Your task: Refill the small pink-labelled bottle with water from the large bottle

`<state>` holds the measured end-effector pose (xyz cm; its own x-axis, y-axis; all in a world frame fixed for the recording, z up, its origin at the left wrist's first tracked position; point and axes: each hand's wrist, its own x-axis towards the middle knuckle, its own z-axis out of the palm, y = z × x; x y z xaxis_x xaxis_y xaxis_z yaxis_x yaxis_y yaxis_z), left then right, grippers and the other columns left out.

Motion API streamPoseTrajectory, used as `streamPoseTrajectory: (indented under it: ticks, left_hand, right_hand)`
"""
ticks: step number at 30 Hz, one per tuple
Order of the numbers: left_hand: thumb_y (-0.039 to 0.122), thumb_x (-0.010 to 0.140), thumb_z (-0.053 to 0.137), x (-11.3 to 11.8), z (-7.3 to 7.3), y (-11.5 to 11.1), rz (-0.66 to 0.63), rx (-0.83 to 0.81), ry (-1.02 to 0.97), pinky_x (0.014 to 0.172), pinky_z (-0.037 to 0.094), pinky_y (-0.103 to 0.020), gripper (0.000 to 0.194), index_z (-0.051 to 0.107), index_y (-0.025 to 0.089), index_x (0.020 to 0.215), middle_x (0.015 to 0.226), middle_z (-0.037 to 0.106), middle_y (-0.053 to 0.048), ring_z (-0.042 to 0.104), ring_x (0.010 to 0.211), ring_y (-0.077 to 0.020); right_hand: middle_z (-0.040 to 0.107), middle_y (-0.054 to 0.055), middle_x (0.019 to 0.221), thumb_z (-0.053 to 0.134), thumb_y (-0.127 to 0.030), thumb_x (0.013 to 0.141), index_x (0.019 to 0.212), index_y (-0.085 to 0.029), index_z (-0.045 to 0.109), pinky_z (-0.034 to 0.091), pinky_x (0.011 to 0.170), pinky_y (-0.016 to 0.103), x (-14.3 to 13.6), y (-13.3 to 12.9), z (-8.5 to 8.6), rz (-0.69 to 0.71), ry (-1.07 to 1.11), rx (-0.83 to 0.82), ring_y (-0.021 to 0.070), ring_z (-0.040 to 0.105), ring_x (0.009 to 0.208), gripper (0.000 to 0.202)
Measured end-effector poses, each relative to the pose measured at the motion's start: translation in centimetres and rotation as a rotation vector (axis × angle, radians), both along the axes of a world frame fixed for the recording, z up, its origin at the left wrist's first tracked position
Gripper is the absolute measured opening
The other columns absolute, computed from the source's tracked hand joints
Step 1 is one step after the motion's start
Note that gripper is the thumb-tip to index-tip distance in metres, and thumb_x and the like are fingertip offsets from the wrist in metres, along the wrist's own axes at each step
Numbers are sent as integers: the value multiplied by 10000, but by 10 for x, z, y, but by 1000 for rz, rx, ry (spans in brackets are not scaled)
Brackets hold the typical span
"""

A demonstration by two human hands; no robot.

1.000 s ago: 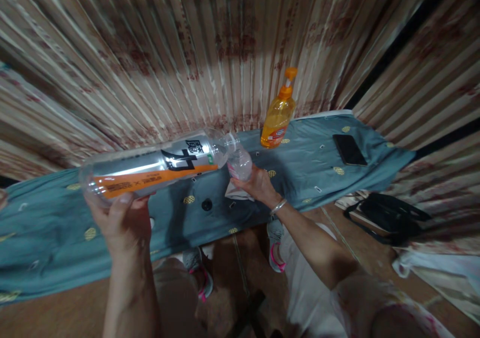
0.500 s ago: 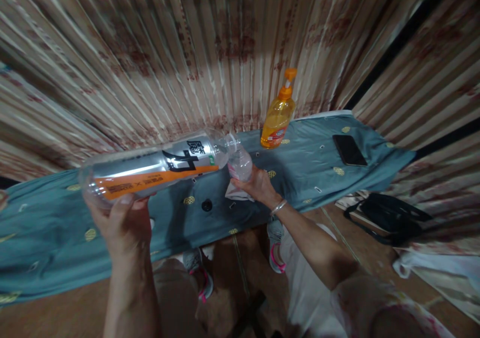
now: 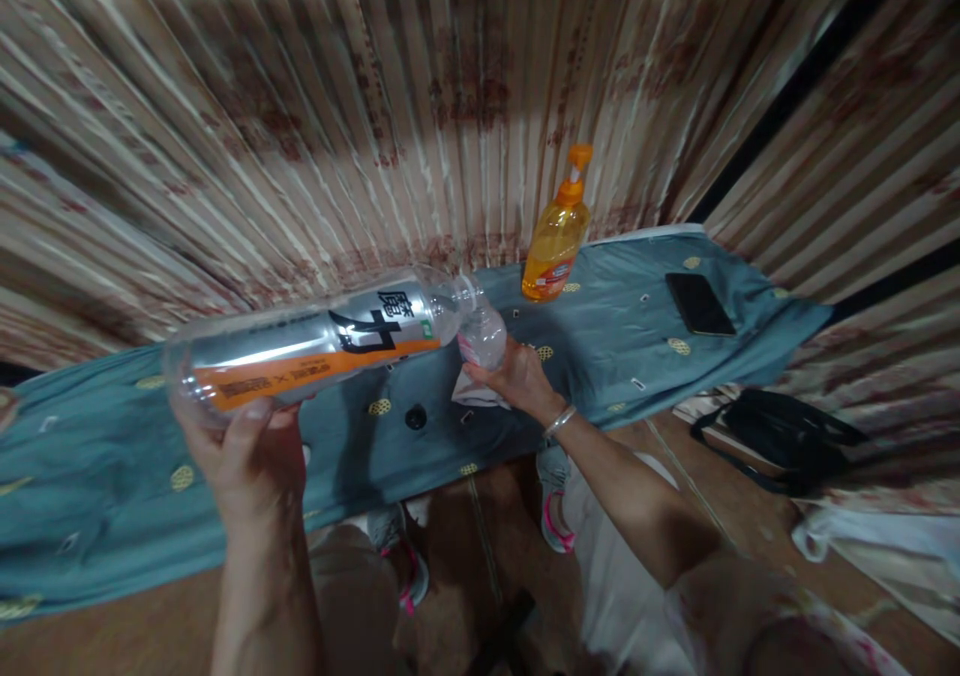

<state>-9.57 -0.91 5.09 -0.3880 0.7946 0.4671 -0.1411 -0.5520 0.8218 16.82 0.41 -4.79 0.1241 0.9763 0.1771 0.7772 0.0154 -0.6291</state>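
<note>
Behind everything we saw a tall, pleated, beige curtain with reddish floral print, and before it a long surface under a teal cloth dotted with yellow motifs. A black fabric bag with a strap lay lower down, past the cloth's right end.

Of the things in hand, the largest was a big clear plastic bottle with a silver-and-orange label, held above the cloth, nearly level, its neck pointing right. The left hand was closed around its base end, thumb on the near side. An amber pump bottle with an orange top stood well apart from it, near the curtain, and a flat black phone-like slab lay farther right.

The right hand pinched a small clear plastic bottle, tilted so that its neck met the big one's mouth. We judged the step to be lining up the two mouths, perhaps for pouring; we could not tell whether liquid passed. The next move seemed to call for steady necks and a gradual tilt. Smallest, a round black disc lay on the cloth below.
</note>
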Motion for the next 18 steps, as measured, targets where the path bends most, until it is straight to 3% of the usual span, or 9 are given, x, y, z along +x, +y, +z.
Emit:
streamPoseTrajectory:
  ticks: [4,12,18]
  left_hand:
    - [395,430,925,2,1,0,20,-9,14,737,635,-371,589,820,371,1009,1314,709,-25,632,1264,-345]
    - [375,486,892,2,1,0,14,7,50,944,624,-594,521,789,337,995,1254,718,-38,641,1268,-374]
    - [389,464,898,4,3,-2,21,-5,48,980,599,-628,568,768,347,1015,1258,709,-43,622,1306,-396]
  right_hand:
    - [850,184,1070,884,-454,822,1209,-109,713,615,842,349,0,0,-1,0,8,7,333,829,1018,546]
    - [848,189,1051,894,-536,806,1204,-93,718,615,827,344,-1,1,-3,-16,-10,13,334,831,992,621]
    - [854,175,1042,878,-489,825,1184,-119,721,609,802,324,0,1,-3,-19,-48,13,319,836,973,539]
